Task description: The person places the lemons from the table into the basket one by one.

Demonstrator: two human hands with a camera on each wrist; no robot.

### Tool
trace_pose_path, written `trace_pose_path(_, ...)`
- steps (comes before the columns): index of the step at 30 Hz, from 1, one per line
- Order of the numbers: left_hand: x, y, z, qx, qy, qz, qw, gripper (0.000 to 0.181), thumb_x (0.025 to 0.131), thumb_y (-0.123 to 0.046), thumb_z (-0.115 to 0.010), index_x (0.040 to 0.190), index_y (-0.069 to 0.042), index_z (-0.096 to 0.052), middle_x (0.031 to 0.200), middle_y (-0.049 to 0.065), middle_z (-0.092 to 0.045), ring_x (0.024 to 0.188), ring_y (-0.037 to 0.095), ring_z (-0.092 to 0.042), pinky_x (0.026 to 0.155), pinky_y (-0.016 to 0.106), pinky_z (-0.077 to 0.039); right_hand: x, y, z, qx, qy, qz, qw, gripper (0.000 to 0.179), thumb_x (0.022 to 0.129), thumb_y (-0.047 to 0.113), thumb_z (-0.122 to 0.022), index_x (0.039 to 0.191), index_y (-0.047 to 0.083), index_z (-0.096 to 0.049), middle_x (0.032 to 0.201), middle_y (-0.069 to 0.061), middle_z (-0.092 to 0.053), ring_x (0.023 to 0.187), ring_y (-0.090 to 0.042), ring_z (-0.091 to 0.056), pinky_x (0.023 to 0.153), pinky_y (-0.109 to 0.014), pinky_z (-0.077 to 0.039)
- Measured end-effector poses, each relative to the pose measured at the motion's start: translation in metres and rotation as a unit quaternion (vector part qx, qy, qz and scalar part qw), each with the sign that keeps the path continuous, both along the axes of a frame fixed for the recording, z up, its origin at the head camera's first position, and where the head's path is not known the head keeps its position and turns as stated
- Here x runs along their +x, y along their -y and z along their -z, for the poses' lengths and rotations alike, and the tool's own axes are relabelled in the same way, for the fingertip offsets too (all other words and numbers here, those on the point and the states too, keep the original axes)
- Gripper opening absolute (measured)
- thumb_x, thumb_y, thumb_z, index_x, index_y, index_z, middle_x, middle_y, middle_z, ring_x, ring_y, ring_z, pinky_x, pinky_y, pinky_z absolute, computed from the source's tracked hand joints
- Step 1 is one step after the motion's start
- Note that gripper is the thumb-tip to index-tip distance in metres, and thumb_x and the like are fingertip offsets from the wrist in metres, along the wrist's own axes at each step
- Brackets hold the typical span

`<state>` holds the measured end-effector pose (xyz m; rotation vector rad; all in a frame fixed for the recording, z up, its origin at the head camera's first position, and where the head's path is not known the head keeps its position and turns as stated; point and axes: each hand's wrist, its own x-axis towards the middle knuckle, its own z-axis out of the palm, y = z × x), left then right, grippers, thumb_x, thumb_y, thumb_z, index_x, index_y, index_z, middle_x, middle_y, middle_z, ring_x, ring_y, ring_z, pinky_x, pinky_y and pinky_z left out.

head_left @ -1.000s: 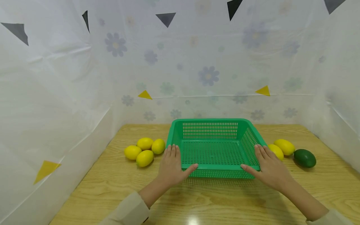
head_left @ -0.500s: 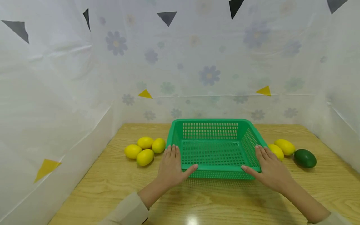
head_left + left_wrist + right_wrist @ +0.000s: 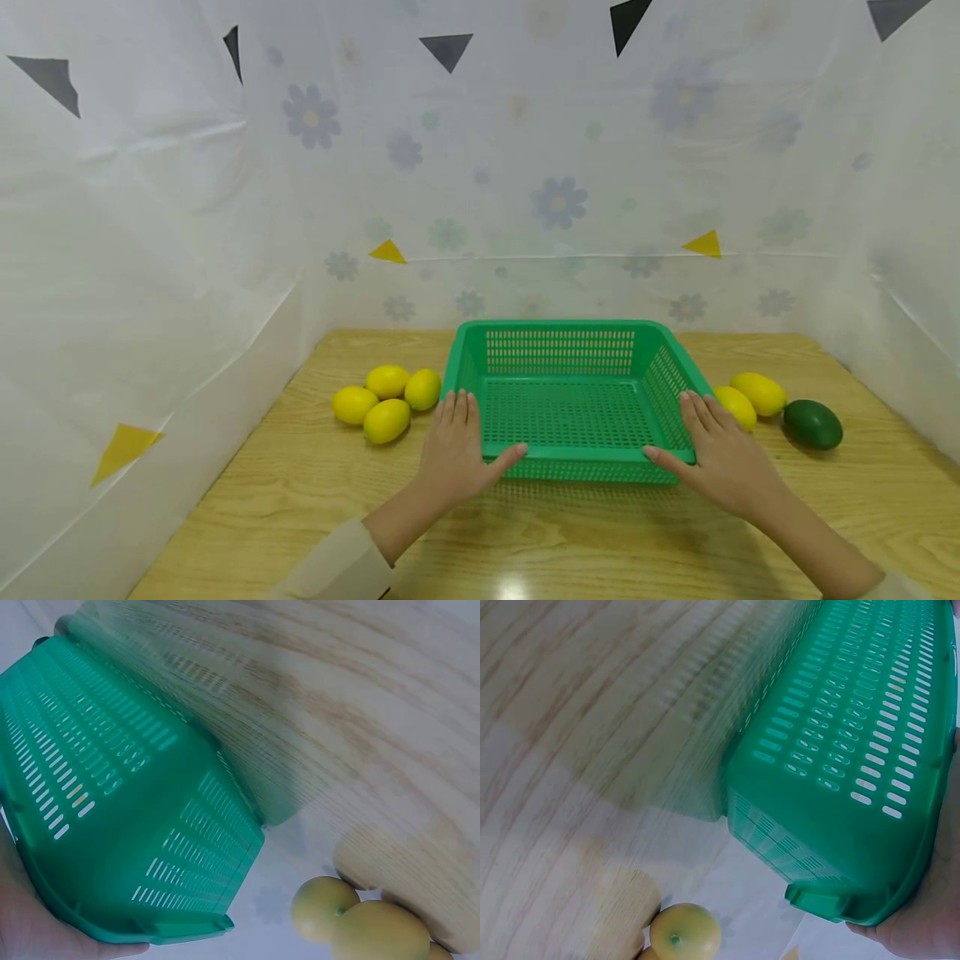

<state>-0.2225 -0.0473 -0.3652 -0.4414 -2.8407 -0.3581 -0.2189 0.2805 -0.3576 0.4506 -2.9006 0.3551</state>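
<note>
A green plastic basket point(image 3: 558, 408) with slotted walls stands on the table with nothing inside it. My left hand point(image 3: 453, 454) rests on its near left corner, straight fingers along the side rim and the thumb on the front rim. At the near right corner my right hand point(image 3: 723, 462) lies the same way, fingers extended over the side rim. Both wrist views show the basket's outer wall from low down, with part of the left hand point(image 3: 34, 930) and right hand point(image 3: 922, 922) at the rim.
Several lemons point(image 3: 386, 421) sit in a cluster left of the basket. To its right are a lemon point(image 3: 759, 393), another lemon point(image 3: 735, 407) partly hidden by the right hand, and a dark green avocado-shaped fruit point(image 3: 813, 424). White sheeting point(image 3: 555, 283) encloses the wooden table point(image 3: 585, 542).
The basket and both hands have shifted very slightly toward me. The hands keep the same hold on the corners, and the fruit stays where it was.
</note>
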Motion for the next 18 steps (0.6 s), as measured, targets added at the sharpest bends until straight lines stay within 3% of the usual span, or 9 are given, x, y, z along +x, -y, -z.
trace_pose_path(18,0.0039,0.0018,-0.0012,0.004,0.008,0.003,1.0000,0.099,0.085,-0.072,-0.034,0.142,0.009,-0.026,0.149,0.026,-0.024,0.141,0.039,-0.018,0.116,0.047,-0.020,0.0023,0.0004,-0.0019,-0.003,0.007,-0.006,1.0000,0.096,0.088,0.058,-0.049,0.142,-0.014,-0.016,0.146,-0.036,-0.017,0.135,-0.052,-0.015,0.105,-0.065,-0.019)
